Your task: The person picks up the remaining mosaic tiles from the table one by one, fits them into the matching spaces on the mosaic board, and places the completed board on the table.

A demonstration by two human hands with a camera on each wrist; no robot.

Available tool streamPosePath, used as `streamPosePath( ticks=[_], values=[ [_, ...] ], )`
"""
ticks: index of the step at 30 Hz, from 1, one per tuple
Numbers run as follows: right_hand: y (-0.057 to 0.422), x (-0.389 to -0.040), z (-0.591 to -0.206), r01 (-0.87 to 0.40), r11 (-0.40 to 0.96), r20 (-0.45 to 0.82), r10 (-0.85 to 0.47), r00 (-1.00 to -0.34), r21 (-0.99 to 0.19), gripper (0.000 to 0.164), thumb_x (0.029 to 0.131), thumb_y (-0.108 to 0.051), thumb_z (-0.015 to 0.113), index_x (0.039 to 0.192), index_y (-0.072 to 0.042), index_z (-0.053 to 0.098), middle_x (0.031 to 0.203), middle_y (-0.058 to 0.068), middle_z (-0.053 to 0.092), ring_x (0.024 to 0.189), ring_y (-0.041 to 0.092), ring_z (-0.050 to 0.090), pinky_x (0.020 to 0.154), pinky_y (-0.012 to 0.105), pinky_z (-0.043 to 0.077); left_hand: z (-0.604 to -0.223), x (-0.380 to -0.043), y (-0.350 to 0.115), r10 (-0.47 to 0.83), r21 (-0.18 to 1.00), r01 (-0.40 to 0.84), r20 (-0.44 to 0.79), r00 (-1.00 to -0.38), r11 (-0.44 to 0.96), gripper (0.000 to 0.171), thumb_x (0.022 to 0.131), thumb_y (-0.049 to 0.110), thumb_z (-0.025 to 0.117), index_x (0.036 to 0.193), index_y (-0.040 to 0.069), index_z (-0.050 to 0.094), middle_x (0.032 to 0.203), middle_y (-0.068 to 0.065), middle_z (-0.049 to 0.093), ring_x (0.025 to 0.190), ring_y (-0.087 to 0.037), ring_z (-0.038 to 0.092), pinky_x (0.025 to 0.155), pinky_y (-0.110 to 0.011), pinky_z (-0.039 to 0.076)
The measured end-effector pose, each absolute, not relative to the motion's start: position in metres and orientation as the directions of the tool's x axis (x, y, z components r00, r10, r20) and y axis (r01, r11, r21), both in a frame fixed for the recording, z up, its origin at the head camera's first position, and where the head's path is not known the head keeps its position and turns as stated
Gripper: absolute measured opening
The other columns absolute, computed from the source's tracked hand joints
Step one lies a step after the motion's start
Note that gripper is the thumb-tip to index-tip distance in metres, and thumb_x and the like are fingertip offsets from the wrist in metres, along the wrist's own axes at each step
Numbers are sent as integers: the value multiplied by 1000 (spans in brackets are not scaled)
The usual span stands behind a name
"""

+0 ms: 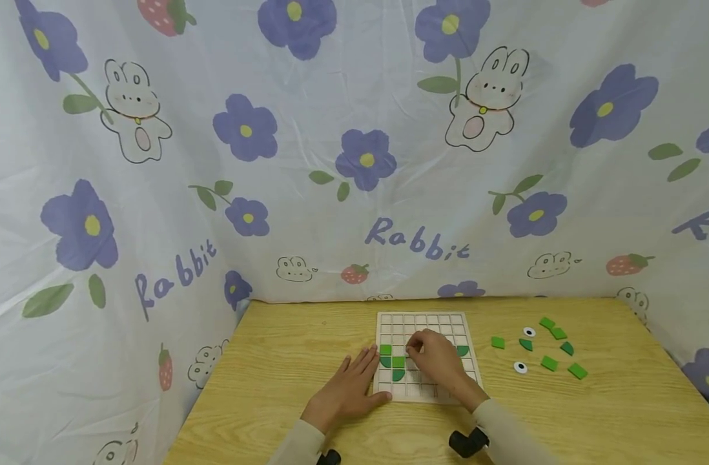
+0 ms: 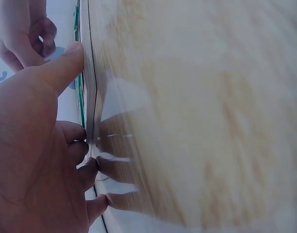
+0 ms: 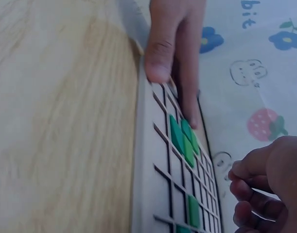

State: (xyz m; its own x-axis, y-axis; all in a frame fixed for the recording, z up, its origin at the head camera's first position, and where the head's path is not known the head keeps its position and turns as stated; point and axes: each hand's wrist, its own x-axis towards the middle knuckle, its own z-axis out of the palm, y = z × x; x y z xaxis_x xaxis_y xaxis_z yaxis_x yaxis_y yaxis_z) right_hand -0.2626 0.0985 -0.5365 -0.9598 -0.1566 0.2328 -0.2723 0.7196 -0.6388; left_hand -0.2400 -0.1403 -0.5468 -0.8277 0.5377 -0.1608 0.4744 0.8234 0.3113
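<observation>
A pale grid board (image 1: 394, 318) lies on the table. My left hand (image 1: 351, 384) rests along its left edge, fingers straight and spread, with the thumb near the front left corner. Close to those fingers, green square tiles (image 1: 398, 362) and dark green quarter-round tiles (image 1: 398, 374) sit in grid cells. Over the board's middle is my right hand (image 1: 438, 360), its thumb and forefinger brought together. No piece shows between these fingertips in the right wrist view, where the right hand (image 3: 265, 182) has curled fingers. Another quarter-round tile (image 1: 462, 351) sits near the board's right side, partly behind this hand.
Loose green squares (image 1: 577, 371), dark green quarter-rounds (image 1: 566, 349) and two white eye discs (image 1: 520, 367) lie on the wooden table (image 1: 273, 361) right of the board. A patterned curtain (image 1: 308, 258) hangs behind and at the left.
</observation>
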Motion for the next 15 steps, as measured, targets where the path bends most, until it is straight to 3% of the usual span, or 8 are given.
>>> streamPosePath(
  ticks=[15],
  values=[
    [198, -273, -517, -210, 751, 236, -74, -969, -626, 14, 103, -18, 71, 107, -8, 79, 100, 7, 76, 71, 12, 59, 60, 31, 48, -544, -238, -139, 528, 324, 457, -177, -831, 828, 90, 106, 63, 53, 172, 10, 22, 181, -8, 13, 168, -29, 16, 133, -60, 19]
  ],
)
